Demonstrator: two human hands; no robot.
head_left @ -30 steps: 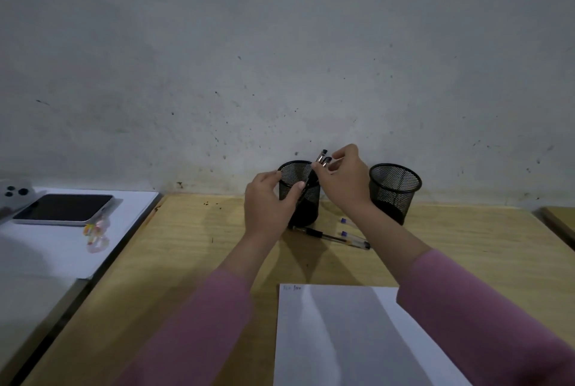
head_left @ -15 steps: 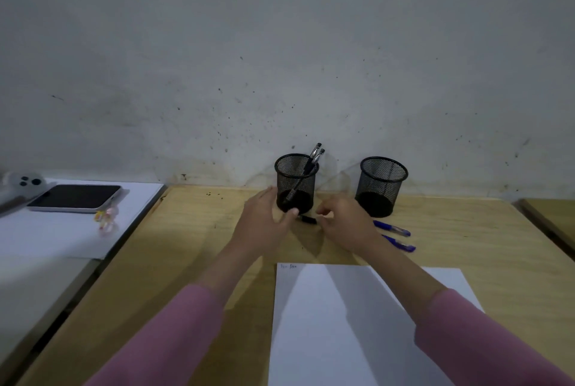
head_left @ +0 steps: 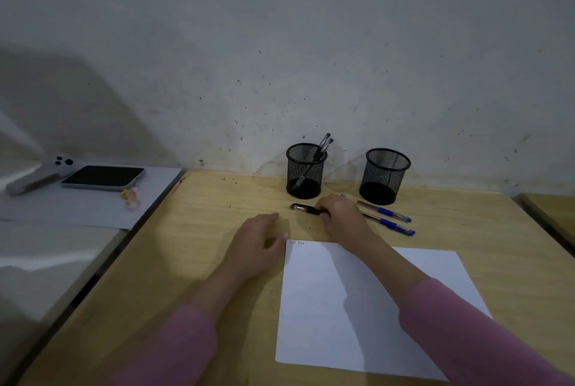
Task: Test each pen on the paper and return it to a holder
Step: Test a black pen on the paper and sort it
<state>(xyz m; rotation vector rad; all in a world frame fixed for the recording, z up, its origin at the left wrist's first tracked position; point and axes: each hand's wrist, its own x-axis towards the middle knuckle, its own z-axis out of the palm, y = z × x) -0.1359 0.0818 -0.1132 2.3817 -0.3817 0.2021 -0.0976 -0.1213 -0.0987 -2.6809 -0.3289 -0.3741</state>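
Two black mesh holders stand by the wall: the left holder has two pens leaning in it, the right holder looks empty. My right hand lies on the table with its fingers closed around a black pen lying just in front of the left holder. Two blue-capped pens lie to its right. My left hand rests palm down, fingers loosely apart, at the top left corner of the white paper, which has a small scribble at that corner.
A dark tablet and a small pale device lie on a grey sheet on the lower surface to the left. The wooden table ends at a gap on its left. Another table edge shows at far right.
My right hand dropped from the left holder's rim, where it held pens, to the table and closed on the black pen. My left hand slid back from the holder to the paper's corner.
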